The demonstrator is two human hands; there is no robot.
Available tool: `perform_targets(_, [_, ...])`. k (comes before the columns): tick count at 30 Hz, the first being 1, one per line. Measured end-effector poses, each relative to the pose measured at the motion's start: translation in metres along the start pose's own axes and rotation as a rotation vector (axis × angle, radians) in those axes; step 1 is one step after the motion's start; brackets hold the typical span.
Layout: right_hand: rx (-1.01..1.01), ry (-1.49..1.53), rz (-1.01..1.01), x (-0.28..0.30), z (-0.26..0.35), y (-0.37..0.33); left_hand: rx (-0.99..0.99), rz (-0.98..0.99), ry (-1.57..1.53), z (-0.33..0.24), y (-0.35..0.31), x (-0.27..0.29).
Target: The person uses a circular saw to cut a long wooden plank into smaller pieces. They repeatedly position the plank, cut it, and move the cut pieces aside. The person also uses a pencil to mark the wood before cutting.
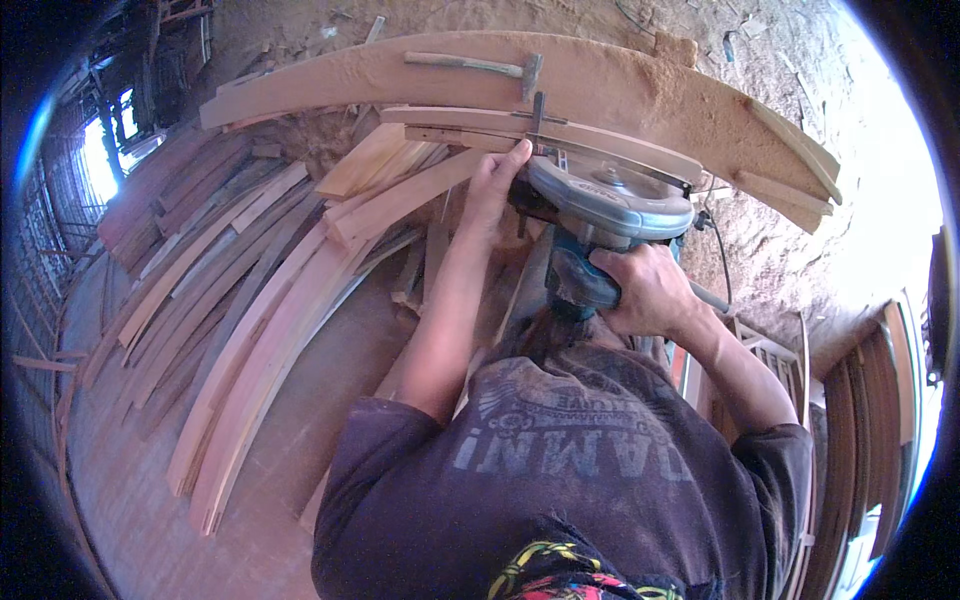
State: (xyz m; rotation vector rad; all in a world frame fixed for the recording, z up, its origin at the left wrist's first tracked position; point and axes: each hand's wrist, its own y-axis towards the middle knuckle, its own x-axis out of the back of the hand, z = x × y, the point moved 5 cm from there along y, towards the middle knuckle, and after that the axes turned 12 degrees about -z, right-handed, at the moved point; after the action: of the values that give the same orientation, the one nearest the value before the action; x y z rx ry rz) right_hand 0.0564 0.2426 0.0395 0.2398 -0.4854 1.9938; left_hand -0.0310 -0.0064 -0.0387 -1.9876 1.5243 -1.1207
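A circular saw (615,205), grey-guarded with a teal body, rests by a narrow wooden strip (450,118) in front of me. My right hand (645,288) is closed round its rear handle. My left hand (497,182) grips the saw's left side, its thumb pressed beside the upright dark metal bar (538,118); its other fingers are mostly hidden. Beyond the strip lies a broad, sawdust-covered plank (330,82), with a hammer (465,64) resting on it. The blade's lower part and its contact with the wood cannot be seen.
Long boards (280,370) and many weathered strips (200,300) are piled to the left. Offcuts (785,195) lie at the plank's right end. A black cord (722,255) hangs from the saw. Brown boards (865,430) stand at the lower right.
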Motion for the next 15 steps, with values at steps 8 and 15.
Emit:
perform_targets(8, [0.019,0.034,-0.06,-0.004,0.004,0.0,0.012,0.017,0.03,-0.012,-0.011,0.004])
perform_targets(15, [0.017,0.019,-0.045,-0.002,-0.003,0.001,0.002,0.025,0.017,-0.004,0.001,-0.003])
